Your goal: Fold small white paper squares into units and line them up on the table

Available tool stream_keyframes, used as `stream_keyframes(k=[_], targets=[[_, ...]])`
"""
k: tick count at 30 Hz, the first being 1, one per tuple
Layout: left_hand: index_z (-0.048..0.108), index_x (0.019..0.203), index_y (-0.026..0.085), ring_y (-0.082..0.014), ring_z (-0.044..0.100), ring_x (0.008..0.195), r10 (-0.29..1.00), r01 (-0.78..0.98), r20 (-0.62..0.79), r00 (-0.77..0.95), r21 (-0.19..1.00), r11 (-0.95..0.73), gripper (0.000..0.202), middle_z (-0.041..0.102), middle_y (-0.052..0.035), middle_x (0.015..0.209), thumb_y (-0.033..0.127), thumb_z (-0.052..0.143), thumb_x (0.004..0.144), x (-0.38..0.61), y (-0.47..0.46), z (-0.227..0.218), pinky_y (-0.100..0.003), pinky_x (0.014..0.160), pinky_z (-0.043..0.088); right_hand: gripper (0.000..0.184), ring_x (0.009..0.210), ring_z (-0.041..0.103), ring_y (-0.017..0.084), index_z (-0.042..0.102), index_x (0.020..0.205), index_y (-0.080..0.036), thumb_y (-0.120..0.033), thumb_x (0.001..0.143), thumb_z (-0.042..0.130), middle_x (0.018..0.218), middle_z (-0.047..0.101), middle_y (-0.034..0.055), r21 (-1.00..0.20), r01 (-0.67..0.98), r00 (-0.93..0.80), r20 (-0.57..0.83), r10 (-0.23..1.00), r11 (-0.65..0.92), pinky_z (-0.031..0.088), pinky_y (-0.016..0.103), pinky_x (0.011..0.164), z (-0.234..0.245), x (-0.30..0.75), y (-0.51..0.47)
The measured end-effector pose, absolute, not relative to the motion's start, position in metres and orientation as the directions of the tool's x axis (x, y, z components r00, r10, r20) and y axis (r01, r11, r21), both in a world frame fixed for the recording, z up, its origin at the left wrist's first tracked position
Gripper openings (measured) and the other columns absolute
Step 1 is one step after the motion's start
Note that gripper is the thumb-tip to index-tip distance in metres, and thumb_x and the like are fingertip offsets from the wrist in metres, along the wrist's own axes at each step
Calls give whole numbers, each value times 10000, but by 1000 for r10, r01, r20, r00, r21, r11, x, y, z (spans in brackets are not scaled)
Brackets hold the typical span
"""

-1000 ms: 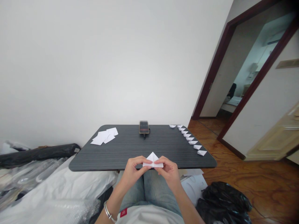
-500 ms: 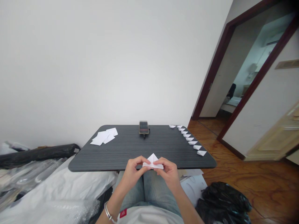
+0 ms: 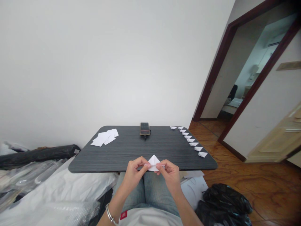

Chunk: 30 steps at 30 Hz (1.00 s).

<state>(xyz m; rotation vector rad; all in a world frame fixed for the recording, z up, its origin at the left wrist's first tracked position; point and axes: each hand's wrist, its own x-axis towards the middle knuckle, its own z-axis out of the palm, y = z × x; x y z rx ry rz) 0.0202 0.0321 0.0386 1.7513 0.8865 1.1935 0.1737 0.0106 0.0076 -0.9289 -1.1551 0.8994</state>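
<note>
Both hands hold a white folded paper (image 3: pixel 153 163) up at the near edge of the dark grey wood-grain table (image 3: pixel 122 150). Its point faces away from me. My left hand (image 3: pixel 135 171) pinches its left side, and my right hand (image 3: pixel 169 174) pinches its right corner. Fingers hide part of the lower edge. Loose white paper squares (image 3: pixel 103 137) lie overlapping at the table's far left. A row of several small folded paper pieces (image 3: pixel 190 138) runs along the right edge, out of reach of both hands.
A small dark device on a stand (image 3: pixel 145 128) sits at the table's far edge. White plastic and bubble wrap (image 3: pixel 58 188) and a black roll (image 3: pixel 37 156) lie to the left. A black bag (image 3: pixel 223 204) sits on the wooden floor to the right, near an open doorway (image 3: pixel 235 78).
My right fingers have moved left and in over the paper's right corner, bringing my hands closer together. The paper stays in about the same place.
</note>
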Motion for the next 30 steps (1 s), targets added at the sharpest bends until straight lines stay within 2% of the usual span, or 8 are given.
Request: stream_keyframes(k=[5, 12, 16, 19, 23, 25, 30], targets=[[513, 667, 155, -133, 574, 573, 918, -35, 313, 245, 949, -314, 219, 641, -4, 601, 320, 614, 769, 27, 30, 35, -215, 566, 404, 279, 457, 588, 148, 558, 605, -180, -408, 704, 683, 483, 626, -3, -941, -145, 224, 269, 937, 305, 461, 241, 456, 10, 170, 11], [466, 728, 171, -117, 560, 532, 942, -116, 246, 230, 967, -225, 244, 618, 29, 557, 350, 629, 754, 31, 32, 29, -209, 557, 389, 322, 412, 578, 135, 451, 646, -206, -424, 719, 676, 475, 618, -30, -926, -242, 235, 233, 944, 289, 470, 236, 443, 7, 166, 15], [451, 898, 177, -104, 540, 512, 945, -171, 219, 242, 968, -181, 300, 568, 66, 537, 350, 640, 742, 31, 35, 27, -207, 558, 389, 290, 449, 597, 144, 421, 722, -218, -413, 769, 631, 517, 630, -35, -923, -213, 228, 273, 934, 322, 479, 243, 468, 7, 166, 13], [467, 959, 165, -90, 516, 513, 944, -193, 226, 241, 964, -182, 361, 514, 80, 550, 334, 669, 714, 32, 35, 26, -195, 543, 377, 255, 496, 617, 157, 398, 783, -227, -392, 808, 591, 542, 635, -34, -929, -134, 227, 309, 923, 344, 472, 249, 500, 8, 167, 9], [501, 926, 160, -114, 552, 583, 944, -200, 211, 254, 966, -162, 381, 536, 56, 608, 316, 717, 652, 36, 34, 30, -217, 577, 403, 223, 521, 629, 171, 370, 822, -238, -380, 844, 540, 548, 633, -32, -934, -53, 224, 335, 915, 354, 459, 260, 510, 10, 166, 4], [514, 886, 158, -108, 536, 557, 942, -204, 206, 263, 967, -155, 352, 519, 64, 581, 316, 717, 647, 37, 34, 33, -213, 561, 393, 203, 546, 637, 175, 371, 850, -240, -379, 856, 520, 565, 639, -28, -932, -46, 214, 343, 915, 360, 464, 263, 518, 12, 165, 3], [525, 821, 155, -75, 448, 455, 946, -182, 193, 261, 972, -149, 332, 438, 97, 506, 336, 725, 628, 34, 34, 38, -190, 484, 330, 275, 577, 651, 185, 428, 979, -222, -434, 835, 530, 627, 667, -8, -930, -154, 163, 309, 937, 333, 500, 279, 527, 15, 165, 5]])
